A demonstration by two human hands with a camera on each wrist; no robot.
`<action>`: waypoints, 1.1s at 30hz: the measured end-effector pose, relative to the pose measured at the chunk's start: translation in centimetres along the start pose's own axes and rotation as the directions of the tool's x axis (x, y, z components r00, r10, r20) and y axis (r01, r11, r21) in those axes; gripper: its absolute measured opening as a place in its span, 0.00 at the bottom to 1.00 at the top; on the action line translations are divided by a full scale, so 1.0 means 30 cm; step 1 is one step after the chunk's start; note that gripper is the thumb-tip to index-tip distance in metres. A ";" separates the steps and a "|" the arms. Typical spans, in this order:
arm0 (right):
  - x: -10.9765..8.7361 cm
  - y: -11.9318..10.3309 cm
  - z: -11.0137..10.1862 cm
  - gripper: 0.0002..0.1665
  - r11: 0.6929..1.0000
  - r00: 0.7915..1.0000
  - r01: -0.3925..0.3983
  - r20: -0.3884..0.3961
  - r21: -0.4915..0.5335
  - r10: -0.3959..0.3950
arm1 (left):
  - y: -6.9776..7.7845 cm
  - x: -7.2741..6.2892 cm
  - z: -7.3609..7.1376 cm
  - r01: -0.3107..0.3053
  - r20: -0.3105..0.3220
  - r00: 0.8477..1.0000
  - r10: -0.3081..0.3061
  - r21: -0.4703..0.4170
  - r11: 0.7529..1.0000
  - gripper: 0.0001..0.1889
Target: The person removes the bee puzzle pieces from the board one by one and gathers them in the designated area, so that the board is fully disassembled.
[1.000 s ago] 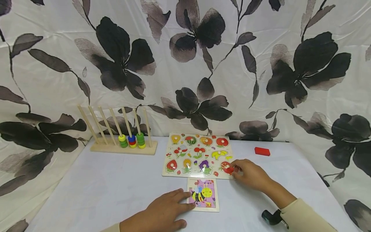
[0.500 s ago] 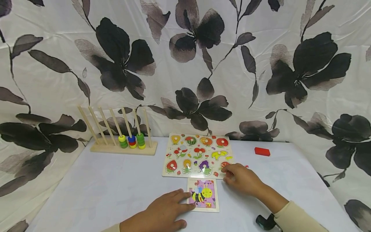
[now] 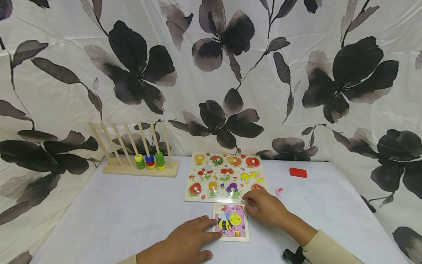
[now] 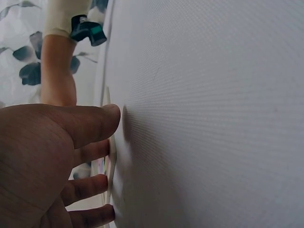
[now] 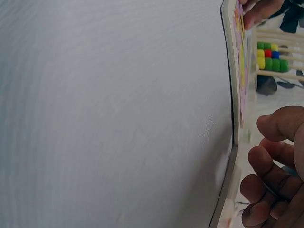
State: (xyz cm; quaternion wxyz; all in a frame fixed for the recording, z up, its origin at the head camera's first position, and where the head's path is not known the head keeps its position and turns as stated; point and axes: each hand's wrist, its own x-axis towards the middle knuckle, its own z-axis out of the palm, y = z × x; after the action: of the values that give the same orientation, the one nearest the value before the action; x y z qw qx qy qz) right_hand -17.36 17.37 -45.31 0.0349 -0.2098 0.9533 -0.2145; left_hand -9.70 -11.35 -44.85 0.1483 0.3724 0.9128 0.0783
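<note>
A small square bee jigsaw puzzle (image 3: 235, 221) in a pale frame lies near the middle of the table. On its left edge rest the fingertips of my left hand (image 3: 186, 238), fingers spread and straight. My right hand (image 3: 269, 212) hovers at the puzzle's upper right corner, thumb and forefinger close to the frame. In the right wrist view that hand's fingers (image 5: 266, 161) are loosely bent and nothing shows between them. Just behind the bee puzzle lies a fruit board (image 3: 191, 198), its lower right corner partly covered by my right hand. A small pink-and-red piece (image 3: 279, 192) lies right of the board.
At the back left stands a wooden peg abacus (image 3: 141, 171) with coloured rings on three pegs. A red block (image 3: 298, 172) lies at the back right. The white-covered table meets a floral cloth (image 3: 227, 73) behind. A black wrist device (image 3: 293, 256) sits by my right sleeve.
My right hand has moved left and toward me, from the fruit board's lower right corner to the bee puzzle's corner. The pink-and-red piece has come into view. My left hand stays put.
</note>
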 end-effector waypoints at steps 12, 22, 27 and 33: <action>0.017 -0.050 0.037 0.16 0.998 0.997 0.060 0.039 0.019 -0.061 | 0.001 0.006 0.001 0.012 0.011 1.000 -0.012 0.002 1.000 0.30; 0.030 -0.081 0.049 0.14 0.995 0.994 0.103 0.045 0.013 -0.103 | 0.002 0.009 0.000 0.018 0.018 1.000 -0.018 -0.006 1.000 0.30; 0.037 -0.086 0.057 0.15 0.997 0.993 0.080 0.080 0.018 -0.081 | -0.003 0.008 0.001 0.017 0.015 1.000 -0.017 -0.015 1.000 0.30; 0.038 -0.096 0.058 0.14 0.998 0.994 0.058 0.096 0.007 -0.058 | -0.004 0.004 0.002 0.013 0.007 1.000 -0.013 -0.012 1.000 0.30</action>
State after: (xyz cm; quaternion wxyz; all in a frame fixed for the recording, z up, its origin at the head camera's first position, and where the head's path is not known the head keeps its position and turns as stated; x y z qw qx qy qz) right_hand -17.01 13.85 -45.64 0.0749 -0.2475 0.9436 -0.2069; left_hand -9.82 -11.34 -44.95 0.1543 0.3660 0.9141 0.0813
